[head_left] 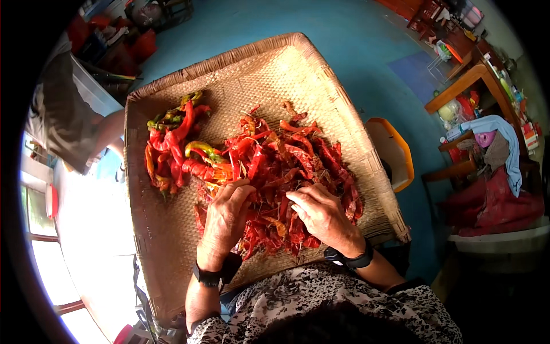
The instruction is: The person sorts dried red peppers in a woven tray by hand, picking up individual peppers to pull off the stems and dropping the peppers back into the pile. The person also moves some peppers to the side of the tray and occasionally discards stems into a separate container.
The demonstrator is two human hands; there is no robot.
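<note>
A big heap of wrinkled red chili peppers (292,163) fills the middle of a shallow woven tray (275,69). My left hand (226,212) is at the heap's near left side, its fingers closed together at a red chili pepper (243,163). At the near right part of the heap, my right hand (323,212) has thumb and fingers drawn together; what lies between their tips is too small to make out. A smaller group of smoother red chili peppers (172,146), some partly green or yellow, sits at the tray's left.
A person's leg (109,132) stands close beyond the tray's left edge. Right of the tray is an orange-rimmed container (395,152) on the blue floor (349,63). Farther right, a wooden chair (458,94) and piled cloths (495,189) take up space.
</note>
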